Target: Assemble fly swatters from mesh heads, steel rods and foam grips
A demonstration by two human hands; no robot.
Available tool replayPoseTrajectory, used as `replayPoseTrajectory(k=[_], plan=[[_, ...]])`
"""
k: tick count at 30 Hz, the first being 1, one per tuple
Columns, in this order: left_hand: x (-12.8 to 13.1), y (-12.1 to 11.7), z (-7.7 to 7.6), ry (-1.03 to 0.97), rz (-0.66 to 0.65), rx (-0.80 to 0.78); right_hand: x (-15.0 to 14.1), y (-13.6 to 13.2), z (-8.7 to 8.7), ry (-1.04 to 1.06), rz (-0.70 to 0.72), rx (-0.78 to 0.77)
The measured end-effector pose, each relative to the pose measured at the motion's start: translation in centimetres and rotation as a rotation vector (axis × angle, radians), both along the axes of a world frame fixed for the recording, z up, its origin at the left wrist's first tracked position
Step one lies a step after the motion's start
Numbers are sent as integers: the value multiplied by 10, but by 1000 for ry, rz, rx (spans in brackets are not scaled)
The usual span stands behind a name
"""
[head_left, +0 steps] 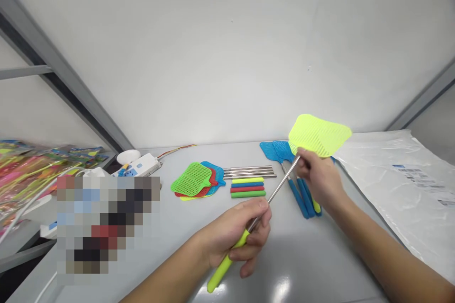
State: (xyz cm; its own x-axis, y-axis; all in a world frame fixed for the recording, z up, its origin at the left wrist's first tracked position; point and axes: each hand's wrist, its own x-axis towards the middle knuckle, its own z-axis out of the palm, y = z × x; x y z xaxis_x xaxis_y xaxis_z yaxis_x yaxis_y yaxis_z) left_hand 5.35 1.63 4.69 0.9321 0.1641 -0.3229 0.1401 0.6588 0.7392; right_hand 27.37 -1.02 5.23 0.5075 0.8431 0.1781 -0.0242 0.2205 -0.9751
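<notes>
A yellow fly swatter (320,136) is held tilted above the table in both hands. My left hand (245,234) is closed around its metal rod, close to the yellow handle. My right hand (316,175) grips the rod's upper end, where it meets the perforated head. Behind my right hand lie blue fly swatters (302,199), partly covered by it. To the left rests a fanned pile of loose swatter heads (192,180), green on top with red, blue and yellow beneath. Several metal rods (250,172) and a row of coloured handles (248,188) lie beside the pile.
A white plastic package (398,199) with a label covers the table's right side. At the left are a white power strip (142,166) with cables and many colourful packaged items (39,170). A pixelated patch hides part of the left table. A white wall (227,57) stands behind.
</notes>
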Motion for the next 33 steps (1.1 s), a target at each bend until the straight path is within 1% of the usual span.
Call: replayPoseTrajectory(k=[2, 3, 5, 7, 11, 12, 14, 18, 21, 23, 26, 27, 30, 33], plan=[[1, 0, 1, 5, -14, 2, 12, 2, 5, -2, -87, 52], [2, 0, 2, 4, -16, 2, 14, 2, 7, -5, -99, 72], [2, 0, 2, 3, -13, 9, 9, 0, 7, -8, -69, 89], [2, 0, 3, 4, 5, 26, -4, -2, 3, -19, 16, 64], [-1, 1, 5, -11, 60, 58, -37, -10, -8, -96, 295, -84], [-1, 1, 6, -15, 63, 62, -42, -12, -10, -111, 341, -110], [-2, 2, 6, -15, 59, 69, -48, -15, -12, -143, 371, -130], [-4, 4, 6, -4, 30, 62, -43, -16, -10, -224, 350, -122], [-5, 7, 4, 4, 5, 47, -27, -11, -7, -216, 313, -86], [-6, 7, 3, 16, -9, 56, -11, -6, -3, -145, 216, -38], [-4, 7, 3, 41, -39, 86, 17, -1, 5, 11, 20, 55], [-3, 7, 3, 46, -47, 93, 25, 0, 8, 50, -16, 85], [-2, 6, 4, 38, -65, 106, 37, 0, 17, 119, -39, 146], [-3, 6, 5, 25, -73, 118, 30, 0, 16, 155, -48, 176]])
